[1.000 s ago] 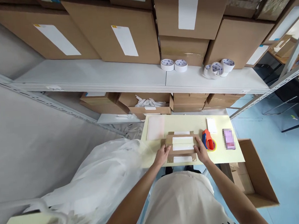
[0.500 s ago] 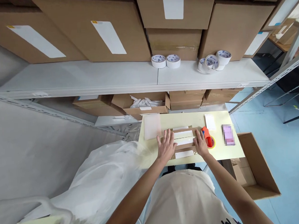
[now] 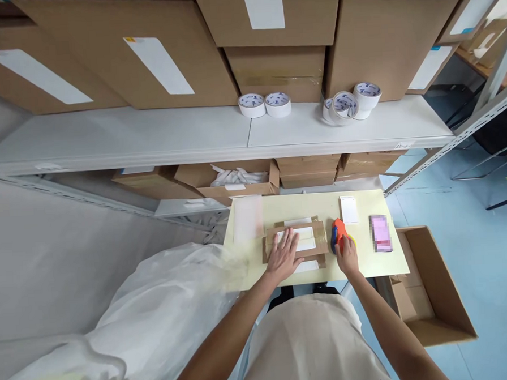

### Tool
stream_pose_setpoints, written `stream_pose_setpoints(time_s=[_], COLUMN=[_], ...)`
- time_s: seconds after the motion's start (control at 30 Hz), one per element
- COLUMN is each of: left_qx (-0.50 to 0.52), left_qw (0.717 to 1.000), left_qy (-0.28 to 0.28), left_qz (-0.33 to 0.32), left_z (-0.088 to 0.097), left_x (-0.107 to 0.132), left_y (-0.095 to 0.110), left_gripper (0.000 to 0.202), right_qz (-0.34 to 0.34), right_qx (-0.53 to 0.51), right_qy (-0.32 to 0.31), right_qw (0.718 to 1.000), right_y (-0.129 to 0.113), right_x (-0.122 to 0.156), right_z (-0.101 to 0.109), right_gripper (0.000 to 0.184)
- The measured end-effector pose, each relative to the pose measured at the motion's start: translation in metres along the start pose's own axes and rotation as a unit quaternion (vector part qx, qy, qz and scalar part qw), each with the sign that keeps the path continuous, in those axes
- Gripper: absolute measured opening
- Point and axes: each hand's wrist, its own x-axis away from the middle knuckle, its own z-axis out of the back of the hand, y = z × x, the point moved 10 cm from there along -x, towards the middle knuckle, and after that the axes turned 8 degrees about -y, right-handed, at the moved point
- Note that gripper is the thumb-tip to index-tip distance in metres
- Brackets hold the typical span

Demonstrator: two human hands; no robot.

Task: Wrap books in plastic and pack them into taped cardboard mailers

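Observation:
On the pale yellow table (image 3: 236, 276) lies a flat cardboard box (image 3: 321, 240) with a white label on top. My left hand (image 3: 283, 256) rests flat on it, fingers spread. Other cardboard with white strips (image 3: 306, 266) shows from beneath the box at its front and back. To the right, my right hand (image 3: 347, 256) is closed around an orange-red tape dispenser (image 3: 339, 228) with a blue part at its left side. A yellow-edged tape roll is partly hidden by that hand.
A white card (image 3: 348, 209) and a blurred pink-purple item (image 3: 381, 233) lie on the table's right. An open cardboard box (image 3: 439, 282) stands on the floor beyond. White plastic sheeting (image 3: 170, 308) bulges at left. Tape rolls (image 3: 278, 105) and large boxes (image 3: 161, 47) fill the shelf above.
My right hand has left the box's right end and taken hold of the tape dispenser, which has turned. The box has shifted slightly left under my left hand. The camera view has moved a little.

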Motion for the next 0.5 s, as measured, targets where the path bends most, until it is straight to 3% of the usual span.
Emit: stream_pose_setpoints(time_s=[0.17,0.3,0.4,0.5], left_qx=[0.008,0.019,0.024,0.024], left_qw=[1.0,1.0,1.0,1.0], left_qy=[-0.006,-0.01,-0.002,0.006], left_qz=[-0.001,-0.002,-0.011,-0.02], left_z=[0.003,0.003,0.003,0.002], left_x=[-0.001,-0.001,-0.001,0.0], left_y=[0.001,0.001,0.002,0.001], left_gripper=[0.074,0.075,0.077,0.078], right_qz=[-0.048,-0.095,-0.096,-0.092], right_qx=[0.13,0.148,0.092,-0.084], right_qy=[-0.148,-0.227,-0.212,-0.135], right_qw=[0.979,0.958,0.968,0.983], right_y=[0.003,-0.001,0.006,0.016], right_x=[-0.02,-0.028,-0.03,-0.028], right_z=[-0.023,-0.027,-0.013,0.015], right_gripper=[0.07,0.072,0.075,0.078])
